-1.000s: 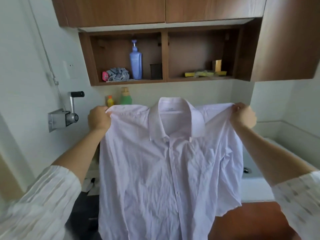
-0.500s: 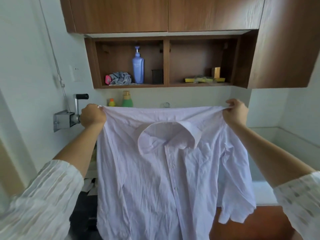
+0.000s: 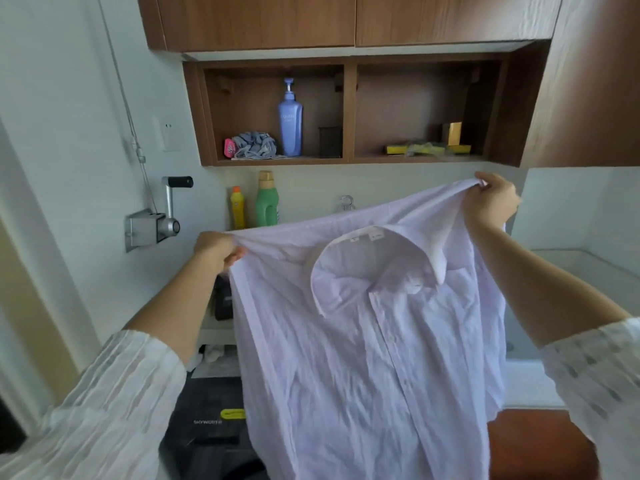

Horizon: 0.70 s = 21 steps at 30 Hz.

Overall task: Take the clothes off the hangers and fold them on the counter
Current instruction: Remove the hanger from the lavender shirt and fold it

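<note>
Head view: my left grip (image 3: 218, 249) and right grip (image 3: 491, 199) pinch the shirt (image 3: 363, 341) shoulders; hanger off, folding not begun.

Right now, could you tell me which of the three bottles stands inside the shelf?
The blue pump bottle; the orange bottle and green bottle stand below the shelf.

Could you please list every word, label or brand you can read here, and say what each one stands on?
"SKYWORTH" reads, mirrored, on the dark appliance below the shirt.
Blue pump bottle: pale lettering, too blurred to read.
Collar tags: print too small to read.
Orange bottle and green bottle: labels unreadable.
</note>
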Tool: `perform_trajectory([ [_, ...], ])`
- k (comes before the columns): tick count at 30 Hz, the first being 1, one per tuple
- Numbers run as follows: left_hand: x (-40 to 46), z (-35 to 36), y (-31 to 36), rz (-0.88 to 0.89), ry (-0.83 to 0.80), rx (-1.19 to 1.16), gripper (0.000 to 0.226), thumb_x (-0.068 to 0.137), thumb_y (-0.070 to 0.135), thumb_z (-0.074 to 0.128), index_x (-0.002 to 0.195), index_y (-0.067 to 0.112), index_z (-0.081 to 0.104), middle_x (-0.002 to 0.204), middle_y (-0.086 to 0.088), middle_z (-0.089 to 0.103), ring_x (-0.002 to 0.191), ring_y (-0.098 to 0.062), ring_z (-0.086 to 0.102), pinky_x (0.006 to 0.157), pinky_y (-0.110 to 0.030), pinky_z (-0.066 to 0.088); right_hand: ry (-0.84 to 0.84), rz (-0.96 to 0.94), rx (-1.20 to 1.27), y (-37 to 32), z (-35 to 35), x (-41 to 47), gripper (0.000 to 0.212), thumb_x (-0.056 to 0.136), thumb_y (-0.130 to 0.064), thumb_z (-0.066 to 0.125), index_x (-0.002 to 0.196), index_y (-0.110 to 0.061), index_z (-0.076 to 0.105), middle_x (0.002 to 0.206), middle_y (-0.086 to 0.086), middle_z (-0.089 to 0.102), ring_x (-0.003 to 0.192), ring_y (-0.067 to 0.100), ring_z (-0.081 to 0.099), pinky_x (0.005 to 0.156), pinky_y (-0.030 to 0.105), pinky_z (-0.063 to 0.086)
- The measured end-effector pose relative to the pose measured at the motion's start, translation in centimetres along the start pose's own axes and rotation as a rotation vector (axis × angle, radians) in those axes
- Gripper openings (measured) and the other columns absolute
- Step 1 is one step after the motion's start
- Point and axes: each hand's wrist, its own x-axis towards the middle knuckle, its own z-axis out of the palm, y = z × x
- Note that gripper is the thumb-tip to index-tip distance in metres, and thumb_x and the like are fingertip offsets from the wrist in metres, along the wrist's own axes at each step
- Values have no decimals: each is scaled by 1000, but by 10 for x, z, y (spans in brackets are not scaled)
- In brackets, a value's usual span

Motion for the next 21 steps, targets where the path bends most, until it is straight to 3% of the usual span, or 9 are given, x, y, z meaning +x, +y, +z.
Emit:
perform_trajectory([
  [1,2,1,-3,11,24,-87,11,91,0,53,99,1,60,74,-15,64,42,-15,61,52,-26,54,-12,24,-2,1,2,-3,39,92,-5,42,122,-14,65,122,13,64,115,30,58,99,27,41],
  [3,5,-2,-2,120,149,-47,11,90,9,57,98,5,63,87,-14,68,70,-24,66,72,-35,56,-36,46,5,3,5,-12,39,93,-7,41,124,-14,63,124,14,63,117,31,57,100,30,41],
  [6,5,-6,2,342,373,14,30,98,23,38,101,5,62,105,-20,64,95,-36,60,84,-41,51,-56,60,14,6,9,-22,41,91,-8,40,123,-17,64,121,16,64,116,34,56,98,34,42],
  [8,4,-4,2,556,467,24,33,97,20,36,100,1,63,102,-25,62,94,-39,59,80,-41,47,-57,83,16,7,6,-25,40,91,-10,39,121,-18,64,119,15,65,113,34,57,94,34,44],
  [12,8,0,-8,863,445,174,30,97,15,41,107,2,66,105,-25,64,98,-40,58,83,-43,46,24,194,41,11,-11,-15,39,91,-13,38,119,-20,64,116,15,66,109,35,59,91,36,46],
  [16,4,8,-15,975,515,139,32,96,16,42,113,4,67,110,-21,65,108,-38,57,93,-47,46,70,202,45,14,-17,-9,40,88,-15,39,119,-18,65,114,13,67,107,33,60,91,33,46],
  [21,22,17,-4,876,578,197,33,95,14,41,116,4,65,109,-23,65,106,-38,55,89,-43,44,30,157,72,7,-3,-4,37,87,-14,42,116,-17,66,113,10,68,108,31,60,93,31,44],
])
